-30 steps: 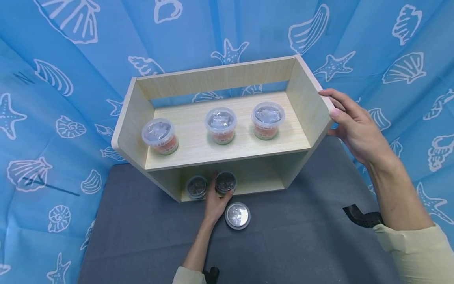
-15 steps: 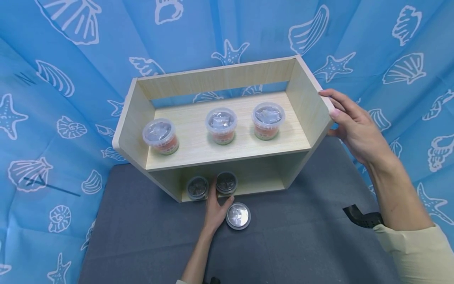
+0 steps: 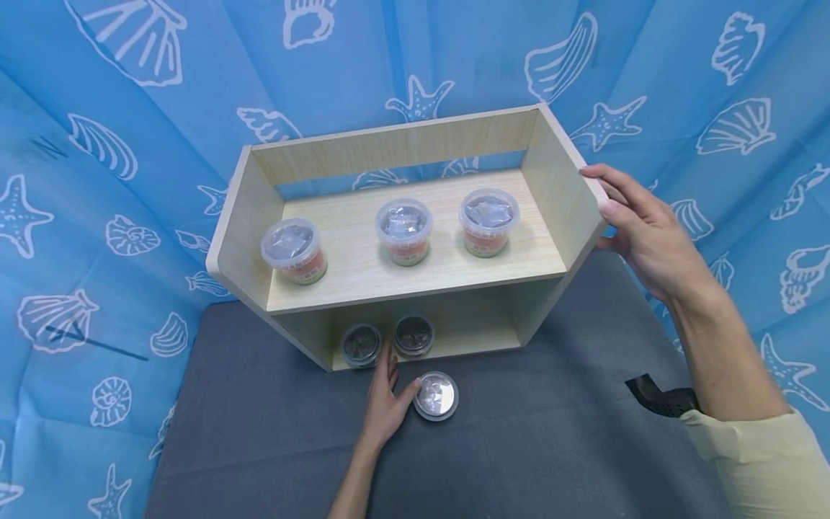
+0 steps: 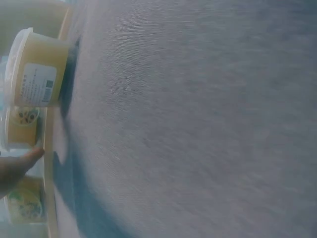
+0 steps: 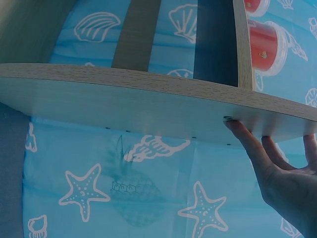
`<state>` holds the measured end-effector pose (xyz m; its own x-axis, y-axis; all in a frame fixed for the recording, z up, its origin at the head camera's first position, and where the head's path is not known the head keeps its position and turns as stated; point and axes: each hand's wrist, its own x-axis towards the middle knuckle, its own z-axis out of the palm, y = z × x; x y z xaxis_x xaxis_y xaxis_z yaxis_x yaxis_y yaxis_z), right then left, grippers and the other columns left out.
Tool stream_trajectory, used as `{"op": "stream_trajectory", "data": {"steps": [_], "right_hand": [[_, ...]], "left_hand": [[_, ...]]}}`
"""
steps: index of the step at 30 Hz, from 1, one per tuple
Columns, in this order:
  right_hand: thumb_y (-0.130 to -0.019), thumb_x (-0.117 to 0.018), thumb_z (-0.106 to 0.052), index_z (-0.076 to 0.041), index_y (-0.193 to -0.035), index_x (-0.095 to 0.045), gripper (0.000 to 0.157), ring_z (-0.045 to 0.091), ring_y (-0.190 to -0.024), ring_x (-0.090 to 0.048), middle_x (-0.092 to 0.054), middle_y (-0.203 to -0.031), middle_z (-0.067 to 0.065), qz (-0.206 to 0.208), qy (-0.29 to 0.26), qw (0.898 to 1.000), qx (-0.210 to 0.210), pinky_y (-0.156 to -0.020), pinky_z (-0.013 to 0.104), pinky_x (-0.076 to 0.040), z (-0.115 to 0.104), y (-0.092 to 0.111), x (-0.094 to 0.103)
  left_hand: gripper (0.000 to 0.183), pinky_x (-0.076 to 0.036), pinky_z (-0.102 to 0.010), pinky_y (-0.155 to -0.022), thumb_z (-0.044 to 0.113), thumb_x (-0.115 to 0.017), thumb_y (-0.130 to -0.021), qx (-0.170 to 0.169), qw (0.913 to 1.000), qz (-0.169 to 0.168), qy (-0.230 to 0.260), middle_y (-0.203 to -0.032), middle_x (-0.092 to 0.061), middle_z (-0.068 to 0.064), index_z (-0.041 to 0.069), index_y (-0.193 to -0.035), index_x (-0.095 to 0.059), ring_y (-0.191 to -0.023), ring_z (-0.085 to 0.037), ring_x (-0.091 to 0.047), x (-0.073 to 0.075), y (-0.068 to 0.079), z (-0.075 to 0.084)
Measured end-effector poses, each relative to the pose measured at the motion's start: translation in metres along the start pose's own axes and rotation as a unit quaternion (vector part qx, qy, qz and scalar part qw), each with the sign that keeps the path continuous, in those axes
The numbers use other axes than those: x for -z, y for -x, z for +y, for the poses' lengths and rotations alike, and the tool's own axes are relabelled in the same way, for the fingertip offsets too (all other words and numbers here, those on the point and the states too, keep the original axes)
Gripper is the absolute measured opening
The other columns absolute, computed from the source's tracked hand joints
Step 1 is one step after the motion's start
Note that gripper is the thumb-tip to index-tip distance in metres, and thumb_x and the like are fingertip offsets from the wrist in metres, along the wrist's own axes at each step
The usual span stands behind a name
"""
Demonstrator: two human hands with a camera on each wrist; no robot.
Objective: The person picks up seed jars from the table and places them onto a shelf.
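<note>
In the head view my left hand reaches toward the lower shelf with its fingers extended. Its fingertips are by the gap between two round lidded tubs, the left tub and the right tub. The thumb tip lies right at the rim of a third lidded tub on the cloth, whose labelled side shows as the nearer tub in the left wrist view. My right hand grips the front edge of the wooden shelf unit's right side panel; its fingertips touch the outer face in the right wrist view.
On the upper shelf stand three clear-lidded tubs with orange contents: a left one, a middle one and a right one. Dark grey cloth covers the table. A blue shell-patterned curtain surrounds the unit.
My left hand has let go of the right tub on the lower shelf and drawn back toward the front, its thumb now by the tub on the cloth. My right hand stays on the panel.
</note>
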<state>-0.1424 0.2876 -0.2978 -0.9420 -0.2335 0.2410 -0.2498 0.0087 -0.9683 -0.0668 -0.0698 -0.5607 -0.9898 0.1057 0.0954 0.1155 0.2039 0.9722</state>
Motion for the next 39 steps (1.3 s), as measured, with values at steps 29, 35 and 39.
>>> {"op": "stream_trajectory", "data": {"steps": [29, 35, 39], "right_hand": [[-0.106, -0.045, -0.015, -0.015, -0.152, -0.039, 0.046, 0.03, -0.13, -0.037, -0.028, -0.159, 0.008, 0.002, 0.001, 1.0, 0.0, -0.086, 0.025, -0.045, 0.001, 0.001, -0.001], [-0.106, -0.045, -0.016, -0.015, -0.152, -0.039, 0.046, 0.03, -0.13, -0.037, -0.028, -0.159, 0.008, 0.002, 0.003, 1.0, 0.001, -0.086, 0.025, -0.045, -0.001, 0.001, -0.001], [-0.106, -0.044, -0.014, -0.013, -0.152, -0.04, 0.046, 0.031, -0.127, -0.039, -0.03, -0.158, 0.01, -0.004, -0.003, 1.0, 0.009, -0.086, 0.024, -0.047, -0.001, 0.0, 0.0]], "left_hand": [[0.087, -0.038, -0.045, -0.109, 0.015, -0.086, -0.077, -0.009, 0.9934, -0.111, -0.029, -0.146, -0.046, -0.018, 0.006, -0.15, -0.039, -0.134, -0.033, -0.047, 0.003, 0.031, -0.022], [0.084, -0.04, -0.047, -0.105, 0.005, -0.086, -0.075, -0.036, 0.9933, -0.098, -0.049, -0.143, -0.049, -0.019, 0.001, -0.147, -0.043, -0.13, -0.036, -0.051, -0.003, 0.03, -0.013], [0.082, -0.042, -0.049, -0.103, 0.0, -0.086, -0.072, -0.055, 0.9938, -0.087, -0.042, -0.138, -0.051, -0.025, -0.005, -0.143, -0.046, -0.125, -0.04, -0.053, -0.006, 0.03, 0.0]]}}
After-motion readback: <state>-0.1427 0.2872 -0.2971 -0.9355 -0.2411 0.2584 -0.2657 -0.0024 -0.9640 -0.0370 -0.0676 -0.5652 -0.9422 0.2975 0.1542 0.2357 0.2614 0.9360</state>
